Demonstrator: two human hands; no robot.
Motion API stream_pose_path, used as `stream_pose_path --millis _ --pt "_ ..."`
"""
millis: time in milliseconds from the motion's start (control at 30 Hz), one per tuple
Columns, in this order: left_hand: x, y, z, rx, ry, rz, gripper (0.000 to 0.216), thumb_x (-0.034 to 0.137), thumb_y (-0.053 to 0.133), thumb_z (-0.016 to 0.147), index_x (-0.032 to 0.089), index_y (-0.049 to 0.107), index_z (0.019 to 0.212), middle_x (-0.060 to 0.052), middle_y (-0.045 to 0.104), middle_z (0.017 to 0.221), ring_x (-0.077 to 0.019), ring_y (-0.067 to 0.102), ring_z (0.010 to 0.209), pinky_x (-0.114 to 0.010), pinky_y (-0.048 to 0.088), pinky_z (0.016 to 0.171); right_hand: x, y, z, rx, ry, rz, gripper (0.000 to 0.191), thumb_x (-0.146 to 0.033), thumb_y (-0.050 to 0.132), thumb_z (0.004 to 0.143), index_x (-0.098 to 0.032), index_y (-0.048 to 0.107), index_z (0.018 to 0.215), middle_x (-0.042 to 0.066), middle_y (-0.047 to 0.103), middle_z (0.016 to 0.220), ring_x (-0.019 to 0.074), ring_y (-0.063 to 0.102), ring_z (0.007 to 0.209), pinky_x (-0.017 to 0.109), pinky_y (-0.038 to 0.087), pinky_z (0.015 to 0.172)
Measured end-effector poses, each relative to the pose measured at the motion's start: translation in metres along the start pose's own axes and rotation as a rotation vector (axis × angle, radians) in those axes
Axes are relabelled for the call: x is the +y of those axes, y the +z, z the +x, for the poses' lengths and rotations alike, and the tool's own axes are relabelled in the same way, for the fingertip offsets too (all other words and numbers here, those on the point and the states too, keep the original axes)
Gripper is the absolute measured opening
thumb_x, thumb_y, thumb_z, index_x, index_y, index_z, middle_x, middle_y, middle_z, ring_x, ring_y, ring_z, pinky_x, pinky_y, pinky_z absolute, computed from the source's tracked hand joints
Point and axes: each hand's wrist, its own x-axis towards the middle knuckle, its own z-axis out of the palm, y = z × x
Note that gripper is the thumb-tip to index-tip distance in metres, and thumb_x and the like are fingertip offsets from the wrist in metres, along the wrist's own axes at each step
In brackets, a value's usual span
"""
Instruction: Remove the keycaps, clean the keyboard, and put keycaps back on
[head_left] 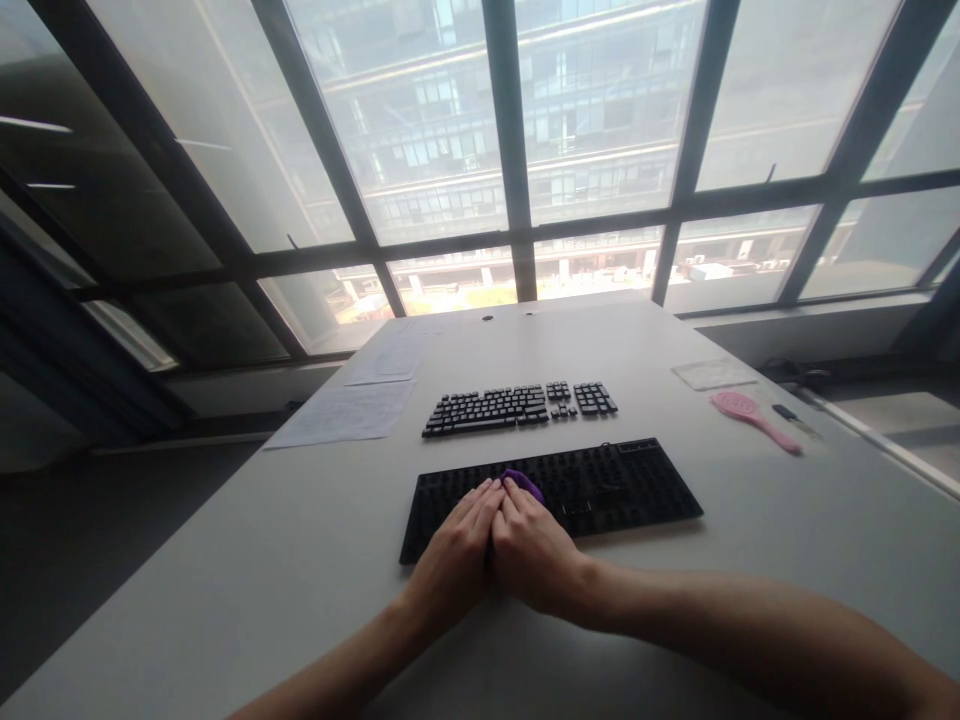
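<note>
White desk (247, 580) holds keycaps (499, 405), not yet refitted to the keyboard base (634, 490), where left hand (463, 535) and right hand (531, 545) grip purple cloth (526, 483).

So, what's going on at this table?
A person has the left hand and right hand together over a black keyboard base, with what looks like a purple cloth at the fingers. Loose keycaps lie in keyboard order just beyond. Papers lie off to the left, a pink hairbrush to the right.
</note>
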Motion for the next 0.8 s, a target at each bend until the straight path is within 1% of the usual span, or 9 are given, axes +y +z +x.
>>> stream_pose_path --millis 233,367,433,500,567,667,733,800 --pt "-0.001 0.003 -0.002 -0.001 -0.011 0.005 0.058 0.006 0.051 0.084 0.01 0.045 0.141 -0.016 0.056 0.142 -0.0269 0.05 0.136 -0.05 0.046 0.114 0.0 -0.002 0.0 -0.015 0.0 -0.013 0.053 -0.022 0.056 0.087 0.013 0.059 0.127 0.034 0.062 0.125 0.0381 0.057 0.124 0.047 0.037 0.113" --pt "-0.001 0.002 0.0 0.026 0.015 -0.007 0.055 0.006 0.051 0.084 0.01 0.048 0.139 -0.016 0.058 0.139 -0.0266 0.052 0.134 -0.049 0.047 0.113 -0.001 -0.004 0.001 -0.034 0.017 -0.005 0.052 -0.021 0.055 0.09 0.013 0.058 0.128 0.034 0.061 0.127 0.0388 0.055 0.126 0.048 0.038 0.112" --pt "0.0 0.0 0.0 0.047 0.029 -0.023 0.052 0.006 0.051 0.085 0.01 0.05 0.137 -0.016 0.059 0.138 -0.0261 0.053 0.133 -0.047 0.048 0.112 -0.003 -0.007 0.0 -0.05 0.022 0.014 0.05 -0.02 0.055 0.089 0.012 0.06 0.126 0.034 0.062 0.125 0.0378 0.058 0.123 0.047 0.038 0.112" --pt "0.001 -0.001 0.001 0.069 0.051 -0.04 0.048 0.007 0.051 0.087 0.011 0.052 0.135 -0.015 0.059 0.138 -0.025 0.054 0.131 -0.045 0.049 0.111 -0.007 -0.011 -0.002 -0.072 0.013 0.055 0.044 -0.018 0.058 0.085 0.009 0.066 0.12 0.03 0.067 0.119 0.0357 0.062 0.116 0.045 0.04 0.11" --pt "0.001 -0.003 0.0 0.074 0.083 -0.054 0.044 0.008 0.05 0.09 0.013 0.054 0.133 -0.013 0.06 0.137 -0.024 0.055 0.131 -0.044 0.049 0.111 -0.011 -0.015 -0.005 -0.1 0.005 0.098 0.037 -0.017 0.06 0.082 0.004 0.071 0.11 0.026 0.071 0.109 0.0337 0.065 0.107 0.044 0.044 0.106" --pt "0.001 -0.005 0.0 0.053 0.113 -0.068 0.041 0.01 0.05 0.093 0.015 0.055 0.133 -0.011 0.061 0.136 -0.0232 0.054 0.131 -0.042 0.049 0.112 -0.016 -0.019 -0.007 -0.141 0.007 0.108 0.029 -0.016 0.061 0.08 0.002 0.074 0.099 0.024 0.073 0.098 0.0328 0.067 0.098 0.044 0.048 0.099" --pt "0.001 -0.005 0.0 0.052 0.109 -0.068 0.041 0.01 0.048 0.094 0.016 0.053 0.135 -0.011 0.06 0.137 -0.0229 0.053 0.132 -0.042 0.048 0.112 -0.016 -0.021 -0.007 -0.147 0.005 0.105 0.029 -0.015 0.061 0.081 0.002 0.073 0.1 0.024 0.073 0.098 0.0323 0.067 0.097 0.044 0.049 0.097" --pt "0.0 -0.004 0.0 0.086 0.082 -0.045 0.046 0.012 0.047 0.096 0.016 0.047 0.142 -0.012 0.057 0.14 -0.024 0.05 0.135 -0.044 0.047 0.113 -0.011 -0.025 -0.004 -0.107 0.017 0.101 0.032 -0.014 0.058 0.085 0.004 0.071 0.108 0.026 0.072 0.104 0.0324 0.067 0.103 0.043 0.048 0.099"
